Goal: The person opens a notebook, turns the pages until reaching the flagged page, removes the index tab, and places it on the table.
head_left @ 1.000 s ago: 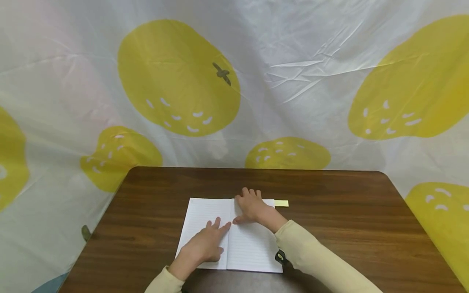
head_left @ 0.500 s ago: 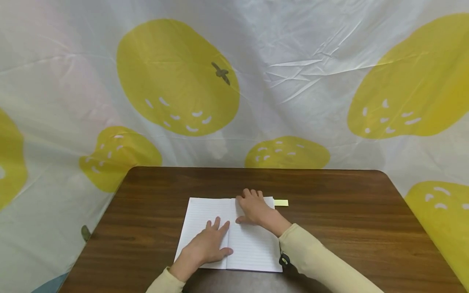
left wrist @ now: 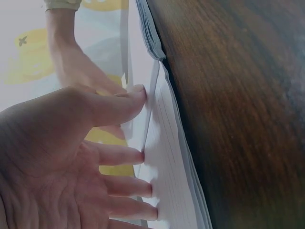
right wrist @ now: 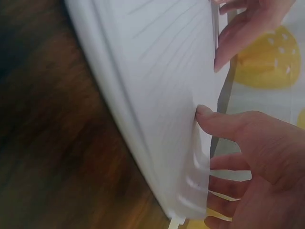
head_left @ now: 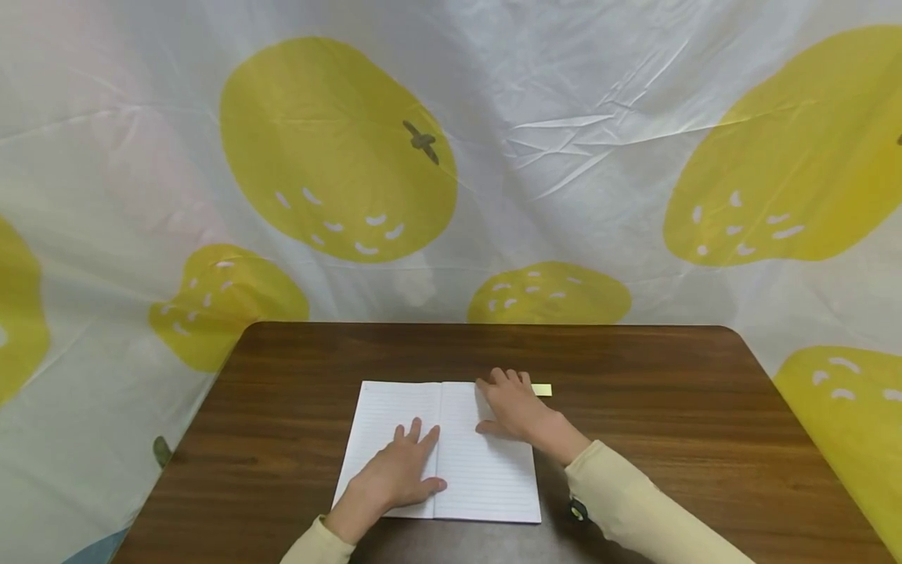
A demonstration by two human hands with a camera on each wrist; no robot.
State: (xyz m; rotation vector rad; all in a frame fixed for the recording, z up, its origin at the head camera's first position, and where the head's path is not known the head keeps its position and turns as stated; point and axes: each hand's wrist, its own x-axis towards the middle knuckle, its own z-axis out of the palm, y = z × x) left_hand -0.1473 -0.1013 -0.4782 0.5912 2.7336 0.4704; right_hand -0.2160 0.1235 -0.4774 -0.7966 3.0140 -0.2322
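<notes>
An open notebook (head_left: 486, 478) with lined white pages lies flat on the table. My left hand (head_left: 397, 471) rests on its left page with the fingers spread, and the thumb reaches over the centre fold onto the right page. On the upper part of the right page is my right hand (head_left: 520, 407), its fingertips near the top edge and its thumb touching the paper, as the right wrist view also shows. A yellow sticky tab (head_left: 542, 389) sticks out past the notebook's upper right edge, partly hidden behind the right hand.
The brown wood-grain table (head_left: 669, 407) extends on all sides of the notebook. Behind it hangs a pale curtain (head_left: 493, 63) printed with large yellow fruit. A small dark round device (head_left: 578, 510) sits at the right sleeve.
My right hand has slid rightward across the right page, toward the yellow tab. The left thumb has spread out over the fold, while the rest of that hand stays in place.
</notes>
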